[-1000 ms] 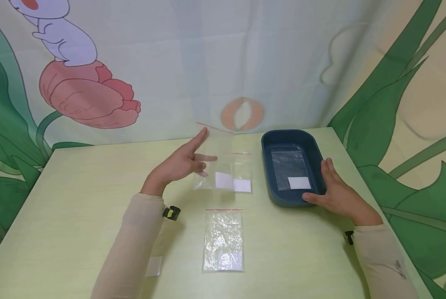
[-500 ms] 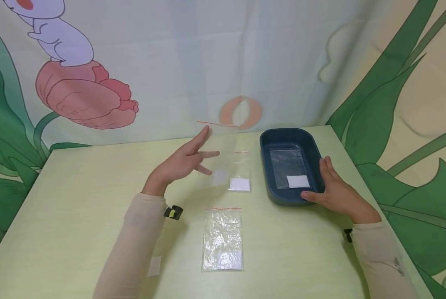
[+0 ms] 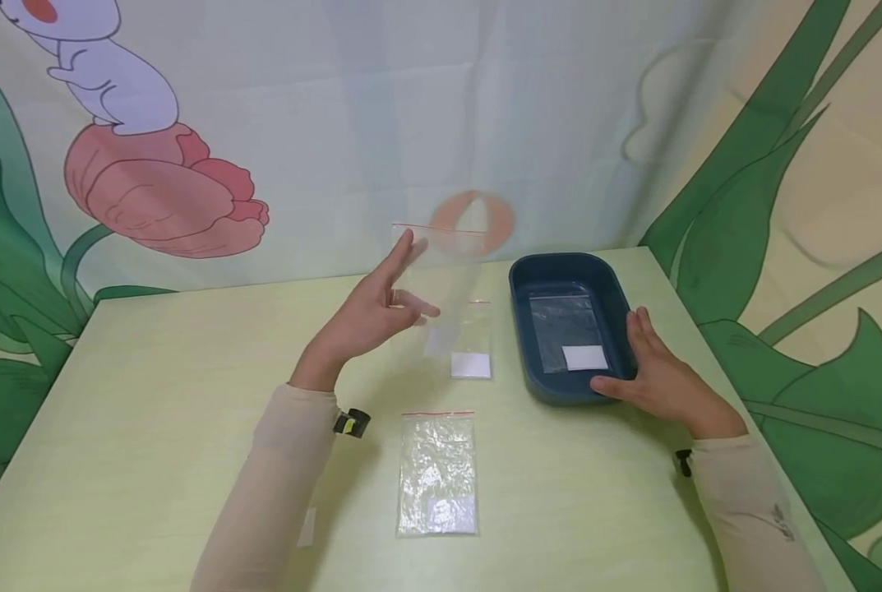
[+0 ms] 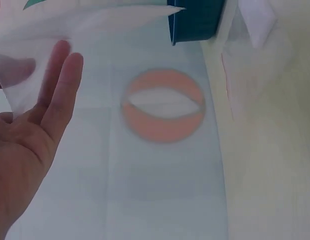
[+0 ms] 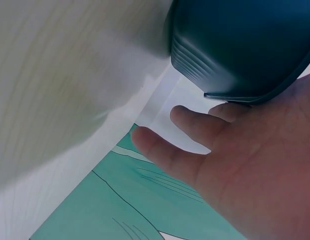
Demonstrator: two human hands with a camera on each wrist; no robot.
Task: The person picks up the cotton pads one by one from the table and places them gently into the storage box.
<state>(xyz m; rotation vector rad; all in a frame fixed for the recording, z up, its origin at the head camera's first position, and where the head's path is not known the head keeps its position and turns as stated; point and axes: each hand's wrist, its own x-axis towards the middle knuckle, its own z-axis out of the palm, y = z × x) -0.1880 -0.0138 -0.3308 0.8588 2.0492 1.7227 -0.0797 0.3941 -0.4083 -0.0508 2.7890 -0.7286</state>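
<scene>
A thin clear zip-lock bag (image 3: 441, 271) with a red seal line hangs upright from my left hand (image 3: 359, 316), which pinches it near its left side. Several fingers show through the plastic, and in the left wrist view the bag (image 4: 90, 22) spreads over the fingertips. My right hand (image 3: 670, 386) rests against the near right corner of a dark blue tray (image 3: 518, 321), thumb at the rim and fingers straight along the outer side. Inside the tray lies a clear bag (image 3: 562, 325) with a white label.
A small clear bag (image 3: 472, 329) with a white label lies left of the tray. Nearer the front is a larger, crinkled clear bag (image 3: 436, 469) with a red seal. A white label (image 3: 307, 526) shows beside the left sleeve. A printed curtain (image 3: 337, 123) hangs behind the table.
My left hand has risen slightly and moved a little right, lifting the bag higher and turning it. The right hand stays at the tray.
</scene>
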